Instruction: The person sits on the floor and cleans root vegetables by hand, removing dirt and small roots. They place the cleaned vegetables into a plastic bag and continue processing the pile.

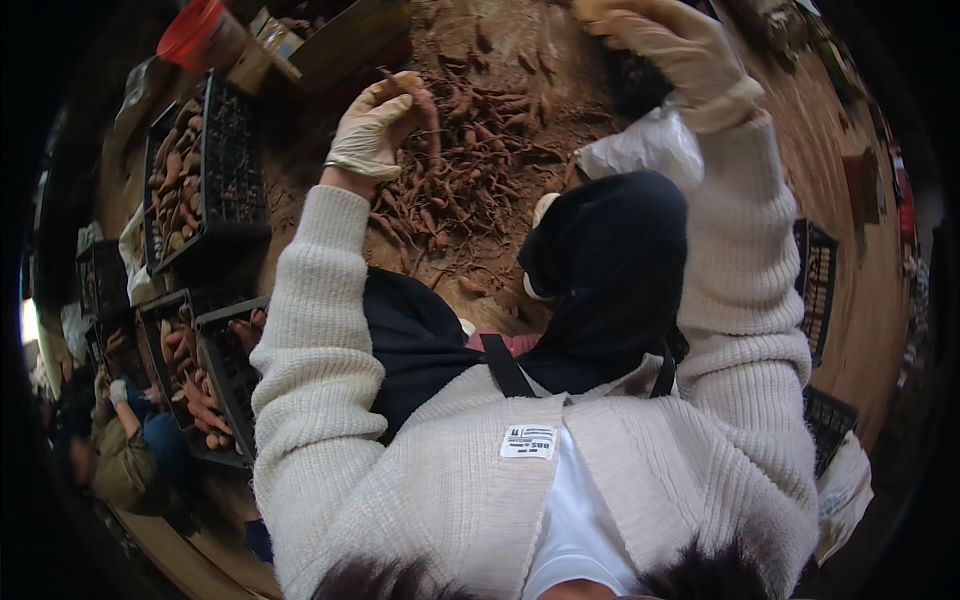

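Observation:
In the head view, my left hand (373, 129), in a pale thin glove, grips a long slender sweet potato (427, 124). It is raised above a heap of small, thin sweet potatoes (480, 157) with stringy roots on the ground. My right hand (679, 56), gloved too, is stretched out at the top edge, right of the heap. Its fingers are blurred and partly cut off, so whether it holds something is unclear. Below that hand lies a white plastic bag (649, 146), near my right knee.
Black plastic crates of sweet potatoes (238, 172) (232, 330) stand at my left. A red bucket (201, 34) and a cardboard box (349, 37) are at the upper left. Two more black crates (819, 289) (832, 420) sit at my right. Another person (131, 450) works at the lower left.

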The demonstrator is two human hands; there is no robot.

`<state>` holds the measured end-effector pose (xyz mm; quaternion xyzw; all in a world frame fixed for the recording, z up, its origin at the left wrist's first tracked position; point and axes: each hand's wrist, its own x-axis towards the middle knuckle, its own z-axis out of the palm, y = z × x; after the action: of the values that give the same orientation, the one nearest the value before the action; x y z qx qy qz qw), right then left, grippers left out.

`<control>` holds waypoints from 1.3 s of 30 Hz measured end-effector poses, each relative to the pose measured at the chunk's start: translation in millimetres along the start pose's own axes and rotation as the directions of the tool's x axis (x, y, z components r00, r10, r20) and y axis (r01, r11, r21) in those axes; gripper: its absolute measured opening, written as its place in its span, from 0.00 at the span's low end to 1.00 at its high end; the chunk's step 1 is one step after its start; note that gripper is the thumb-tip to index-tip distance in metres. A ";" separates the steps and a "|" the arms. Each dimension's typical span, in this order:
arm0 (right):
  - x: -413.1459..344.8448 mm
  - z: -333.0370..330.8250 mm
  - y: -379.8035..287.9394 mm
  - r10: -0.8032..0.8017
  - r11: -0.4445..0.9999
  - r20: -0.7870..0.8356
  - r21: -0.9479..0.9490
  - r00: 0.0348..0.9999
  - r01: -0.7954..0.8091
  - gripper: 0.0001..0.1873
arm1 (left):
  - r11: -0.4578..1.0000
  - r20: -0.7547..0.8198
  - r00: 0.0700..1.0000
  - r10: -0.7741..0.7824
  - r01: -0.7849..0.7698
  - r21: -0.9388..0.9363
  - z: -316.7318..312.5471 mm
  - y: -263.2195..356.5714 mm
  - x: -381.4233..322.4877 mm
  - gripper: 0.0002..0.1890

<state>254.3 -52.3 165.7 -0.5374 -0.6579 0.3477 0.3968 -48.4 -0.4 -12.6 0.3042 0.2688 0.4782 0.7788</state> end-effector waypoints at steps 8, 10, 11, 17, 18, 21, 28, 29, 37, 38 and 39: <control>61.9 133.3 53.7 0.294 0.953 0.454 -0.068 0.841 -0.297 0.22 | 0.996 0.040 0.997 0.065 -0.062 -0.072 5.2 6.1 -2.2 0.13; 56.4 158.1 62.7 0.318 0.929 0.437 0.035 0.841 -0.369 0.28 | 0.993 0.043 0.993 0.111 -0.110 -0.031 -0.3 4.1 -0.8 0.14; 55.5 167.2 65.5 0.311 0.935 0.434 0.021 0.845 -0.354 0.29 | 0.991 0.047 0.990 0.132 -0.131 -0.011 -2.5 2.9 0.5 0.14; 69.6 167.4 61.3 0.368 0.904 0.370 0.070 0.853 -0.421 0.22 | 0.923 -0.191 0.967 0.171 -0.089 0.376 4.9 9.0 -2.4 0.13; 71.5 164.2 65.8 0.337 0.918 0.309 0.101 0.890 -0.383 0.21 | 0.893 -0.182 0.975 0.129 -0.035 0.449 2.2 7.5 -1.5 0.13; 74.8 158.0 73.2 0.318 0.898 0.231 0.237 0.920 -0.370 0.18 | 0.848 -0.152 0.988 0.015 0.068 0.526 2.0 -3.2 2.8 0.08; 82.2 144.4 80.0 0.298 0.907 0.128 0.271 0.946 -0.322 0.16 | 0.529 -0.217 0.971 -0.095 0.234 0.815 -37.1 -17.7 13.6 0.14; 83.4 145.3 82.5 0.268 0.911 0.139 0.285 0.953 -0.298 0.16 | 0.450 -0.202 0.977 -0.067 0.210 0.868 -46.3 -21.0 13.7 0.15; 80.0 147.8 85.2 0.302 0.885 0.162 0.319 0.940 -0.339 0.15 | 0.531 -0.023 0.924 0.381 -0.198 0.824 9.2 -16.7 7.6 0.16; 78.3 148.3 82.6 0.310 0.874 0.171 0.335 0.935 -0.351 0.15 | 0.373 0.027 0.885 0.464 -0.223 0.900 11.8 -14.8 4.3 0.12; 75.5 148.2 76.4 0.319 0.864 0.182 0.348 0.930 -0.364 0.15 | 0.326 0.062 0.863 0.502 -0.255 0.911 11.9 -13.8 2.2 0.12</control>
<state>146.4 31.1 43.7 -0.5378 -0.4956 0.5631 0.3848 -31.1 -6.0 -14.9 0.6661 0.4899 0.4607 0.3224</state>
